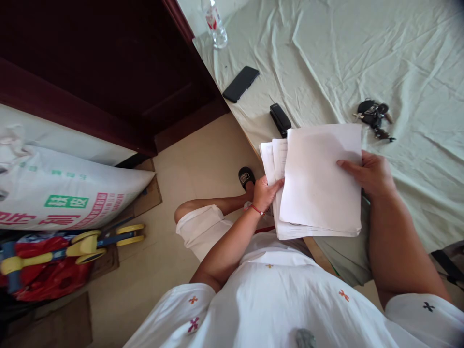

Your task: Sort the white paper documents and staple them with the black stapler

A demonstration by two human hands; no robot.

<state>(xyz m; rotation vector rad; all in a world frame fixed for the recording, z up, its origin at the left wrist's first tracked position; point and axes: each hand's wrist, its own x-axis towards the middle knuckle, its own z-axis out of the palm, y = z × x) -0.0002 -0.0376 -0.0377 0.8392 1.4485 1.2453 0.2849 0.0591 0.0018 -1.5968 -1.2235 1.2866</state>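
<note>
A loose stack of white paper sheets [322, 179] is held in front of my body, its top sheet blank and the lower ones fanned out to the left. My left hand [267, 192] grips the left edges, thumb on top. On the right side my right hand [373, 173] pinches the stack, thumb over the top sheet and fingers hidden beneath. Just beyond the papers' upper left lies a black stapler [280, 119], partly close to the sheets. Printed lines show on some of the lower sheets.
A table with a pale cloth [311, 58] bears a black phone [241, 84], a plastic bottle [216, 24] and a bunch of keys [375, 116]. At left, a white printed sack [72, 183] stands above a yellow and blue wheeled toy [83, 246]. A dark door is behind.
</note>
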